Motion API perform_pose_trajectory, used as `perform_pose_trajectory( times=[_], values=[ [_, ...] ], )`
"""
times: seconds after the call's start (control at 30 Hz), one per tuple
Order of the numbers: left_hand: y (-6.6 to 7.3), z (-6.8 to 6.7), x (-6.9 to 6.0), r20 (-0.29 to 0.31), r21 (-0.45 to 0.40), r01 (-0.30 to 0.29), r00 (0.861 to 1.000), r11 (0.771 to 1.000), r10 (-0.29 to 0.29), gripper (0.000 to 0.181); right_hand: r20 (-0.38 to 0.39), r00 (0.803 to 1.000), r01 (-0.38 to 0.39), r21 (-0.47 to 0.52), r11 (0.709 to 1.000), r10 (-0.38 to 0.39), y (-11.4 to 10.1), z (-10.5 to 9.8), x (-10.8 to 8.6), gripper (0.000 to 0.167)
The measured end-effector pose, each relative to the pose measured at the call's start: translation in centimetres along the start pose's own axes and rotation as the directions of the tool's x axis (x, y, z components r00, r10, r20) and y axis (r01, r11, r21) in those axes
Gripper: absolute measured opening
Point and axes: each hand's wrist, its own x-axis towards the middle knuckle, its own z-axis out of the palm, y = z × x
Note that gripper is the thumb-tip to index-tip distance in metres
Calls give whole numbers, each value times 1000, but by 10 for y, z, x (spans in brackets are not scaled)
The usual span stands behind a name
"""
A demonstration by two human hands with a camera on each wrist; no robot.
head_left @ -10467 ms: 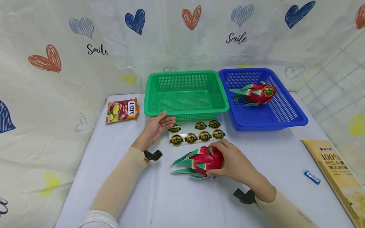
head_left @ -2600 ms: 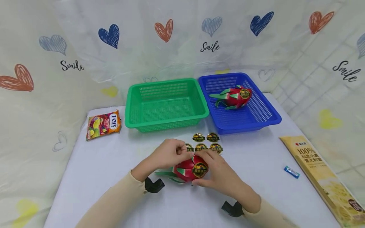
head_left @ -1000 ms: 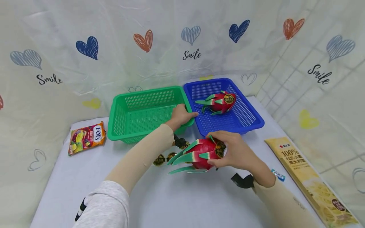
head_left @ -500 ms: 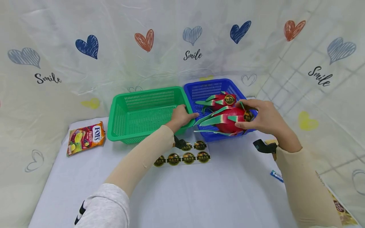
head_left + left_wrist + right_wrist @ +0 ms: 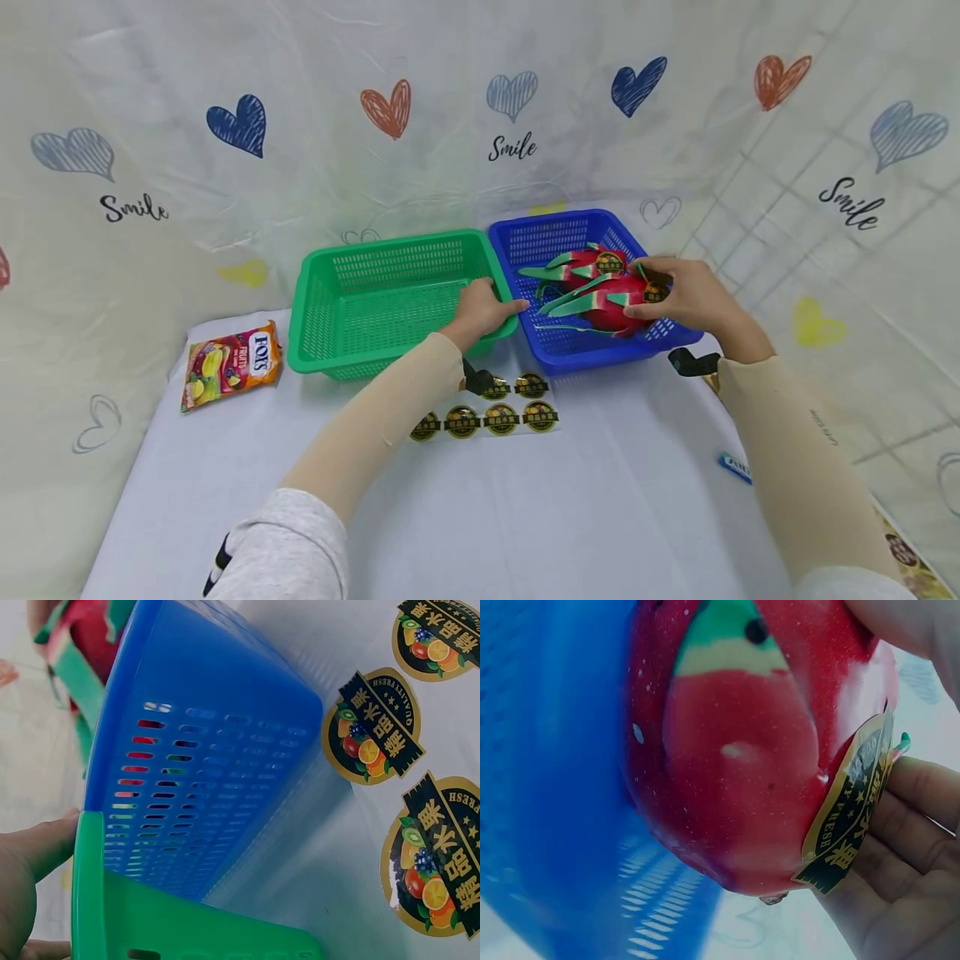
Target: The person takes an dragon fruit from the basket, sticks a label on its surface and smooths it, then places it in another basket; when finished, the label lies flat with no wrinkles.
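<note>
My right hand [image 5: 693, 300] grips a red dragon fruit [image 5: 611, 307] with green leaf tips and a round black-and-gold sticker [image 5: 847, 810]. The fruit is over the front of the blue basket [image 5: 592, 362], just in front of a second stickered dragon fruit [image 5: 581, 265] lying in it. In the right wrist view, thumb and fingers hold the fruit from both sides. My left hand [image 5: 480, 312] holds the right front corner of the green basket [image 5: 352, 367]. Its thumb reaches to the blue rim; the other fingers are mostly hidden.
A sheet of round fruit stickers [image 5: 501, 419] lies before the baskets, partly under the left forearm. A FOX'S candy bag [image 5: 232, 365] is at left. A small blue packet [image 5: 735, 467] and a partly covered yellow package [image 5: 911, 550] lie at right.
The dragon fruit has gained a sticker and been carried from the table up to the blue basket, lowering in the last half second. My left hand moved from the sticker sheet to the green basket.
</note>
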Motion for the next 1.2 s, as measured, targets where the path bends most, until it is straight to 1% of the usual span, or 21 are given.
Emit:
perform_pose_trajectory(
  times=[0.13, 0.37, 0.5, 0.63, 0.77, 0.87, 0.97, 1.1, 1.2],
  values=[
    [-1, 0, 1, -7, -14, -10, 1000, 1000, 10, 57, 35, 999, -26, -12, 1000, 26, 10, 8, 6, 89],
    [-2, 0, 1, -6, -17, -3, 1000, 1000, 2, 55, 88, 995, -44, -16, 999, 45, 19, 18, 14, 94],
    [-2, 0, 1, -2, -29, -6, 1000, 1000, 6, 51, 112, 992, -52, -30, 998, 55, 23, 24, 17, 95],
    [-1, 0, 1, -2, -42, -7, 1000, 999, 7, 47, 119, 991, -49, -39, 998, 54, 26, 31, 18, 94],
    [-2, 1, 2, 7, -47, -21, 1000, 999, 21, 47, 120, 991, -46, -48, 998, 51, 27, 33, 19, 93],
    [-3, 0, 2, -4, -52, -28, 1000, 998, 28, 48, 137, 989, -42, -44, 998, 48, 24, 34, 20, 93],
    [-4, -1, 1, -21, -39, -21, 1000, 999, 20, 52, 157, 987, -39, -35, 999, 44, 19, 35, 22, 92],
    [-3, -2, -1, -7, -25, -20, 1000, 999, 19, 57, 163, 985, -47, -39, 998, 52, 15, 34, 20, 91],
    [-1, -1, -2, 3, -28, -18, 1000, 999, 18, 57, 170, 983, -58, -41, 997, 64, 17, 34, 16, 92]
  ],
)
